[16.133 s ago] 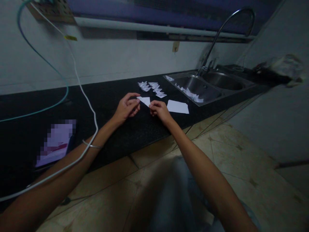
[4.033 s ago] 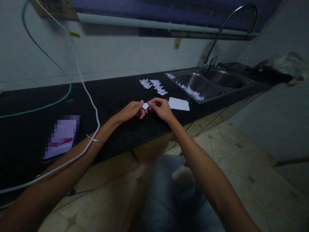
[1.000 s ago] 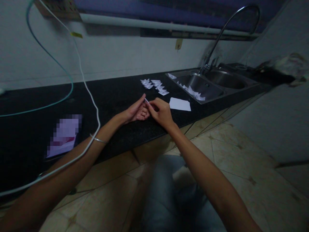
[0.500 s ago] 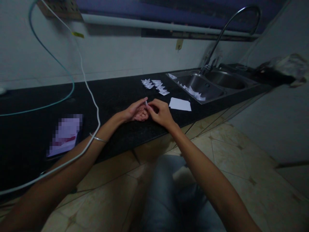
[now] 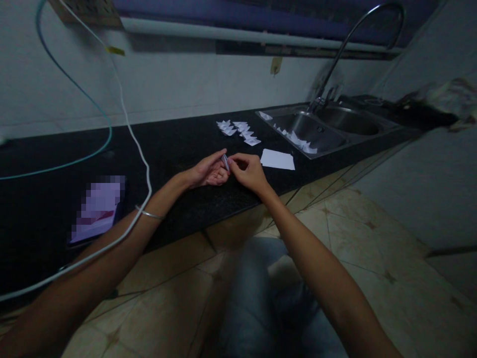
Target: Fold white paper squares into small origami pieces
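Note:
A small folded piece of white paper [image 5: 225, 161] is held between my two hands above the dark counter. My left hand [image 5: 209, 170] grips its left side with the palm turned up and the fingers curled. The thumb and fingertips of my right hand [image 5: 249, 171] pinch its right side. Just right of that hand lies a stack of white paper sheets [image 5: 278, 159]. Behind the hands, several folded paper boats [image 5: 244, 132] stand in close rows on the counter. More folded paper boats [image 5: 296, 140] line the near rim of the sink.
A steel double-bowl sink [image 5: 331, 144] with a tall curved tap [image 5: 335, 59] is at the right. At the left lies a phone [image 5: 97, 211] with a blurred screen. A white cable [image 5: 128, 122] hangs across my left forearm; a teal cable [image 5: 80, 89] loops behind it.
The folded paper shows more of its surface between my fingers, and my right fingertips have shifted slightly on it. The whole view has moved a little.

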Demonstrator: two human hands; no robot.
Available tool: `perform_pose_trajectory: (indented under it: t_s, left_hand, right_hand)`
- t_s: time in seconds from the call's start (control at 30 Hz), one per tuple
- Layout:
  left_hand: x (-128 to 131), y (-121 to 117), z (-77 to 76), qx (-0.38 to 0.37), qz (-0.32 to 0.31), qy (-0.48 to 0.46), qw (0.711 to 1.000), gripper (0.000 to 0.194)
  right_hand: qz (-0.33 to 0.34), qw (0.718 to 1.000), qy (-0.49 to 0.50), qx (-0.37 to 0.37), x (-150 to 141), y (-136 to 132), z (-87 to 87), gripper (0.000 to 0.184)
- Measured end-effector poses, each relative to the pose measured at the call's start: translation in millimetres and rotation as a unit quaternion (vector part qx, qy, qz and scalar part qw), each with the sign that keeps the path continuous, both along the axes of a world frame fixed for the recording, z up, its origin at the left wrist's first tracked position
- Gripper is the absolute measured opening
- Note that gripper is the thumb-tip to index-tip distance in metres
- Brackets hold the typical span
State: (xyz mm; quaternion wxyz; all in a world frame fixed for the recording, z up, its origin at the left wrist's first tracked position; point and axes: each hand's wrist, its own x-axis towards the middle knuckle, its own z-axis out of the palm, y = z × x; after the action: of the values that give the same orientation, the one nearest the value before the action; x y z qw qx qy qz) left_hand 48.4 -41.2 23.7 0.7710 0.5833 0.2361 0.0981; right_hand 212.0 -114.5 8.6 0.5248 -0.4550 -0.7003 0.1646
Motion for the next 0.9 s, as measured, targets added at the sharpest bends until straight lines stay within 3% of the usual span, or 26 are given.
perform_pose_trajectory:
  t_s: [0.13,0.27,0.4,0.53,0.7,0.9]
  left_hand:
    - [5,0,-5.4,0.025,0.015,0.031,0.999,0.065]
    - [5,-9,-2.5,0.094,0.024,0.016,0.995,0.057]
    - [1,-23,8.9,0.198,0.009,0.030,0.980,0.059]
    - [-2,-26,15.4,0.190,0.007,0.028,0.981,0.063]
    - [-4,-21,10.0,0.193,0.009,-0.010,0.981,0.060]
    - [-7,-19,6.9,0.209,0.030,-0.007,0.977,0.048]
  right_hand:
    - [-0.059,0.991,-0.118,0.019,-3,-7,2.1,0.013]
    - [-0.075,0.986,-0.146,0.013,-3,-6,2.7,0.009]
    - [-0.018,0.994,-0.106,0.017,-1,-4,4.1,0.012]
    - [0.002,0.998,-0.055,0.022,-1,-3,3.3,0.016]
    - [-0.005,1.000,0.021,-0.003,4,3,-3.2,0.019]
    - [0.098,0.981,0.132,-0.104,12,10,-3.2,0.019]
